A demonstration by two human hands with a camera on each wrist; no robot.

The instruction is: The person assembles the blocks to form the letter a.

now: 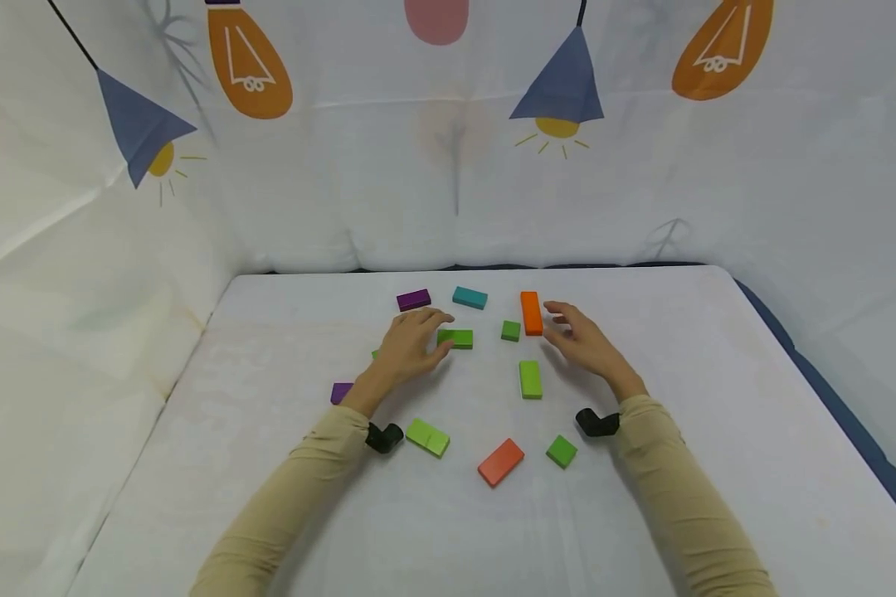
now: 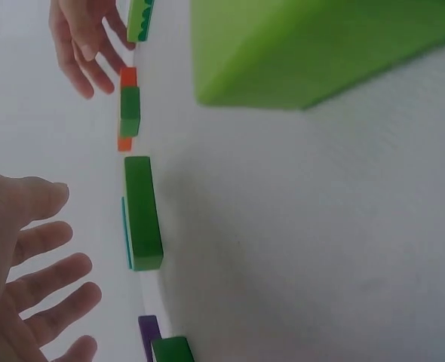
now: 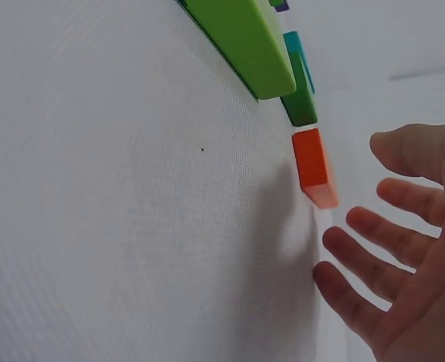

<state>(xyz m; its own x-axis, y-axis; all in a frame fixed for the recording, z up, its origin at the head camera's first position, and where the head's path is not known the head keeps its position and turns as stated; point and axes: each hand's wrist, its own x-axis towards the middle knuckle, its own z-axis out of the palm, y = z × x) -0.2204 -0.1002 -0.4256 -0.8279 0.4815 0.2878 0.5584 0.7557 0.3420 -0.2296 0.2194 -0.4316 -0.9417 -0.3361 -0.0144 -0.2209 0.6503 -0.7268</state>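
My left hand [image 1: 409,347] hovers beside a green block [image 1: 459,338], thumb and fingers spread with a gap between them. Nothing is held in it. In the left wrist view its parted fingers [image 2: 56,283] stay apart from the blocks. My right hand [image 1: 586,347] is just right of a long orange block [image 1: 532,313], its fingers loosely bent and holding nothing. The right wrist view shows that same orange block [image 3: 313,167] a short way from the fingertips [image 3: 336,237]. A small green block [image 1: 511,331] lies left of the orange one. Another green block [image 1: 374,354] is mostly hidden behind my left hand.
Across the white table [image 1: 269,497] lie a purple block [image 1: 414,299], a teal block [image 1: 469,298], light green blocks [image 1: 530,379] [image 1: 428,437], a red-orange block [image 1: 501,463] and a green cube [image 1: 562,452]. A second purple block [image 1: 341,392] is partly under the left wrist.
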